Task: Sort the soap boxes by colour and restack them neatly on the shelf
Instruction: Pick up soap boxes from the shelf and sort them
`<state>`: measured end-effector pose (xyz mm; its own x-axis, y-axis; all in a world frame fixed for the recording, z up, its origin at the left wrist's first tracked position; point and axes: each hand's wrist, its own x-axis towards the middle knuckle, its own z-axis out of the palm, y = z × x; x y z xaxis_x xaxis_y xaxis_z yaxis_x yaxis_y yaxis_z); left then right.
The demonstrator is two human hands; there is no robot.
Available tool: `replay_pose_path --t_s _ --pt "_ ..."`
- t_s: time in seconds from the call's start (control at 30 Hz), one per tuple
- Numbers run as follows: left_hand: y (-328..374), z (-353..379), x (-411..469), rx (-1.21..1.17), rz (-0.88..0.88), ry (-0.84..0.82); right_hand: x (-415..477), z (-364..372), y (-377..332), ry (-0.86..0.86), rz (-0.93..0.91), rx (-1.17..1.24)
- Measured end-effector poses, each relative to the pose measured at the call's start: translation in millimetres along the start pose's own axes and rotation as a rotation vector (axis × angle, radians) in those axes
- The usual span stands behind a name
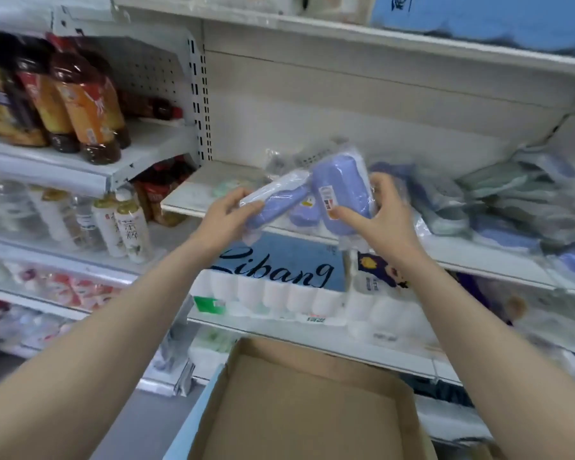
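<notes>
The left hand curls its fingers round the near end of a plastic-wrapped purple soap box. The right hand pinches a second purple box, tilted steeply. Both are over the front edge of the shelf. To the right lies a blurred heap, seemingly green and purple boxes.

Black script reading "Libang" runs across the blue toilet-roll pack; other labels are illegible.
</notes>
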<state>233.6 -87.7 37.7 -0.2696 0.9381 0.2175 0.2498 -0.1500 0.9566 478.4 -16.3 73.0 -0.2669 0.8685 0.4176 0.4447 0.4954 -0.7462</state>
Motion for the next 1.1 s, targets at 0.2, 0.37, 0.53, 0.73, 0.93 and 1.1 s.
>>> replay_pose_path --t_s 0.2,0.37,0.53,0.73,0.93,1.1 --pt "-37 31 -89 0.03 -0.19 -0.009 -72 2 39 -0.117 0.016 0.069" --pt "-85 38 -139 0.253 -0.287 0.093 -118 22 84 -0.262 0.167 0.135" --pt "-162 29 -183 0.37 -0.461 -0.012 -162 67 148 -0.437 0.421 0.005" --pt "-267 33 -228 0.463 -0.669 -0.146 -208 134 237 -0.632 0.64 -0.164" --pt "-341 50 -243 0.465 -0.712 -0.204 -210 222 305 -0.696 0.707 -0.175" --pt "-387 69 -233 0.545 -0.686 -0.227 -197 301 359 -0.811 0.699 -0.132"
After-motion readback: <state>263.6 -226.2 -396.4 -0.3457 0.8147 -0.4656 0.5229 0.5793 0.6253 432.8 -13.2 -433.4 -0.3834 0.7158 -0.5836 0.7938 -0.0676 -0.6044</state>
